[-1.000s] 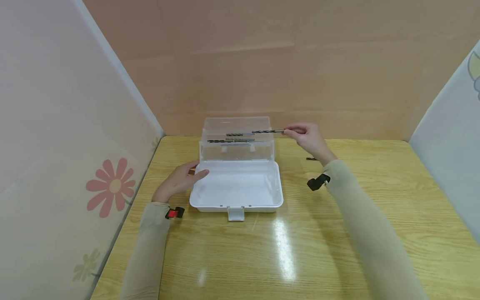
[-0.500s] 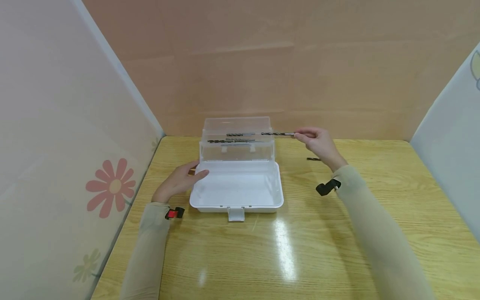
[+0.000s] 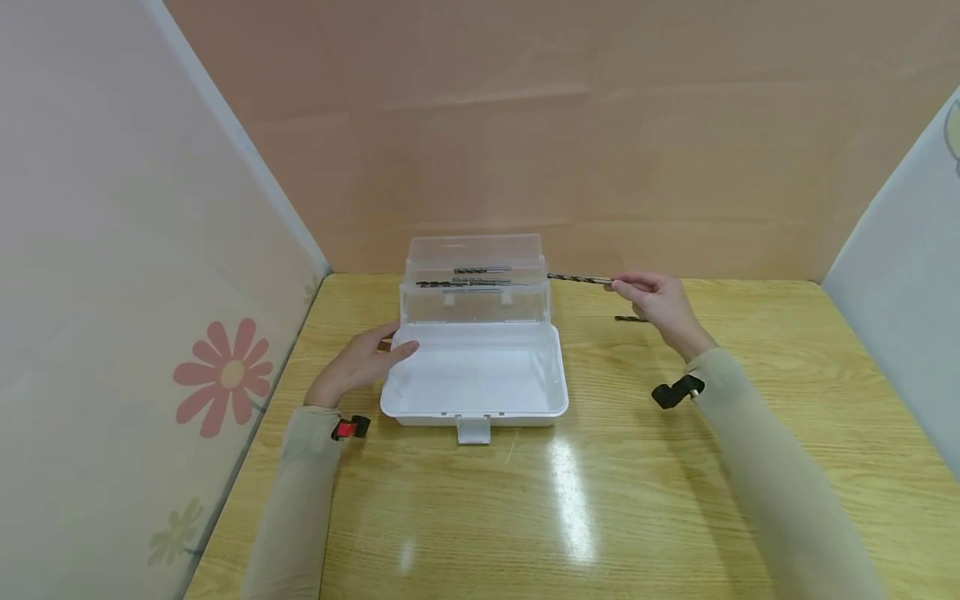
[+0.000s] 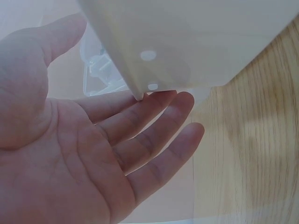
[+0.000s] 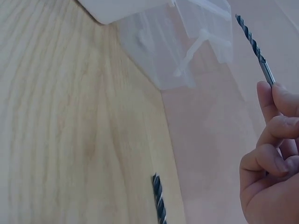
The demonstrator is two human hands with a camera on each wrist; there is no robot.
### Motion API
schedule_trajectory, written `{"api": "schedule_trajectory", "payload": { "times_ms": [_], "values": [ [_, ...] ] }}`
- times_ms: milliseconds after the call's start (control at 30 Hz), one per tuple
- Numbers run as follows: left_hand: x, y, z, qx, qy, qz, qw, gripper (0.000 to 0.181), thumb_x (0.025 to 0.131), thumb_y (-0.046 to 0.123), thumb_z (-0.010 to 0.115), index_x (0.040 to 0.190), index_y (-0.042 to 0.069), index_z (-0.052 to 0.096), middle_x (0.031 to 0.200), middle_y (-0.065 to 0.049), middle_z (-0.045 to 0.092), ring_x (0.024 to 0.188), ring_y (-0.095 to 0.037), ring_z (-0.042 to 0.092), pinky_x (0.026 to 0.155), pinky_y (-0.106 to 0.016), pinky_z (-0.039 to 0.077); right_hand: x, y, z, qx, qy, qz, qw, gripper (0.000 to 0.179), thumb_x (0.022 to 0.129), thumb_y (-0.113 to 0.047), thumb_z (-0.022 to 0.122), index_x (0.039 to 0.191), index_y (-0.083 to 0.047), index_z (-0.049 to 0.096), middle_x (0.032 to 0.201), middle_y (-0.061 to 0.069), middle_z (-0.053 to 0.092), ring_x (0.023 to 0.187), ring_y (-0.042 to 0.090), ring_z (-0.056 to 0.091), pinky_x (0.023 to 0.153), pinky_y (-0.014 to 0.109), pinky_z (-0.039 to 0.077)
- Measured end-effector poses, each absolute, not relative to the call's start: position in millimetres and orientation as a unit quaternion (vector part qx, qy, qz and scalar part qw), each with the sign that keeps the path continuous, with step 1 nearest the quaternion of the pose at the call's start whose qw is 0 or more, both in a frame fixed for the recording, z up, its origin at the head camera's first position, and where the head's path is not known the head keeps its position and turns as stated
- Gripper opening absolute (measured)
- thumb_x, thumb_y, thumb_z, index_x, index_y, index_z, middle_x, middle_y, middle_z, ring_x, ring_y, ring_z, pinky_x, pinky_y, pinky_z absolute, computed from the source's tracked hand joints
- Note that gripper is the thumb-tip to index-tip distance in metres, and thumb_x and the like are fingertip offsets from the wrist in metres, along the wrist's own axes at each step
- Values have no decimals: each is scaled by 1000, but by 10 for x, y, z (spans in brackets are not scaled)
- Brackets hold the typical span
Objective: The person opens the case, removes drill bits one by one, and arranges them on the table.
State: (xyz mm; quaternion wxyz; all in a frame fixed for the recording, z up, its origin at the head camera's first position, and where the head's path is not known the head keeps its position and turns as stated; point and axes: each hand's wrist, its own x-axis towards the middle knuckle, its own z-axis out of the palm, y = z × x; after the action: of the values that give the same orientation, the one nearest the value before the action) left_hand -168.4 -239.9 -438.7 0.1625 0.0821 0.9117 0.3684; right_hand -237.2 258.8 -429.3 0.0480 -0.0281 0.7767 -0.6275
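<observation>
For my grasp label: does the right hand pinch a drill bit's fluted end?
No, the right hand pinches the drill bit by its smooth shank.

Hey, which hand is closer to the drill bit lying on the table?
Right. The right hand, pinching another bit, is close to that drill bit; the left hand is farther off, at the left side of the white box.

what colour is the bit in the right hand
The bit is dark with a silvery shank, clearest in the right wrist view.
</observation>
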Motion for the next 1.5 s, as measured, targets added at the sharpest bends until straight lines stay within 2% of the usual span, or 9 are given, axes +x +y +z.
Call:
{"api": "schedule_trajectory", "payload": {
  "times_ms": [333, 500, 633, 767, 867, 900, 1067, 1233, 1500],
  "values": [
    [-1687, -2392, -4378, 80, 912, 368, 161, 90, 104, 68, 53, 170, 12, 27, 165, -18, 46, 144, -41, 50, 114, -59, 49, -2226, 2912, -4485, -16, 750, -657, 73, 32, 105, -26, 71, 130, -7, 71, 105, -14, 82, 53, 10, 26, 65, 41, 16],
    [-1685, -2394, -4387, 78, 911, 371, 161, 90, 104, 68, 54, 170, 14, 27, 165, -17, 46, 144, -41, 50, 114, -58, 50, -2143, 3035, -4596, 7, 766, -639, 74, 29, 104, -29, 72, 128, -12, 74, 101, -18, 81, 54, 9, 28, 64, 42, 17],
    [-1675, -2403, -4388, 78, 910, 372, 163, 90, 104, 68, 54, 171, 14, 27, 166, -17, 44, 144, -41, 50, 114, -58, 50, -2077, 3127, -4669, 13, 799, -597, 72, 37, 105, -36, 70, 133, -11, 71, 102, -25, 78, 56, 7, 32, 61, 41, 22],
    [-1674, -2407, -4392, 80, 910, 371, 164, 91, 104, 69, 53, 171, 14, 27, 166, -18, 45, 145, -41, 50, 114, -59, 49, -2019, 3225, -4718, 17, 835, -544, 79, 54, 106, -45, 66, 142, -5, 64, 104, -32, 75, 80, -1, 55, 65, 26, 43],
    [-1682, -2408, -4402, 76, 911, 370, 165, 92, 103, 71, 54, 170, 14, 27, 165, -17, 46, 145, -40, 50, 114, -58, 49, -2002, 3302, -4763, 23, 850, -519, 88, 62, 106, -49, 64, 148, -3, 61, 105, -36, 72, 105, -5, 59, 78, 18, 50],
    [-1687, -2407, -4406, 77, 911, 370, 164, 92, 103, 71, 53, 170, 14, 28, 164, -17, 47, 145, -40, 50, 114, -58, 49, -2004, 3329, -4782, 24, 852, -515, 90, 63, 106, -50, 64, 149, -3, 60, 105, -37, 72, 107, -6, 59, 80, 17, 50],
    [-1704, -2405, -4410, 77, 912, 369, 160, 91, 103, 71, 54, 170, 14, 29, 163, -17, 49, 144, -40, 51, 114, -58, 49, -2010, 3453, -4860, 42, 859, -502, 98, 65, 106, -49, 65, 150, -2, 58, 101, -41, 69, 98, -10, 57, 75, 17, 50],
    [-1696, -2408, -4392, 77, 912, 371, 160, 90, 104, 69, 54, 170, 13, 29, 165, -18, 46, 145, -42, 50, 115, -59, 49, -2002, 3530, -4881, 56, 856, -503, 100, 66, 104, -49, 67, 148, 0, 60, 97, -36, 69, 76, 1, 51, 63, 23, 45],
    [-1685, -2403, -4373, 76, 909, 376, 162, 90, 103, 68, 55, 170, 13, 29, 166, -17, 45, 145, -42, 50, 115, -59, 49, -2003, 3624, -4887, 65, 868, -479, 114, 70, 102, -55, 67, 149, -4, 60, 99, -41, 64, 94, -1, 52, 72, 19, 48]
  ]
}}
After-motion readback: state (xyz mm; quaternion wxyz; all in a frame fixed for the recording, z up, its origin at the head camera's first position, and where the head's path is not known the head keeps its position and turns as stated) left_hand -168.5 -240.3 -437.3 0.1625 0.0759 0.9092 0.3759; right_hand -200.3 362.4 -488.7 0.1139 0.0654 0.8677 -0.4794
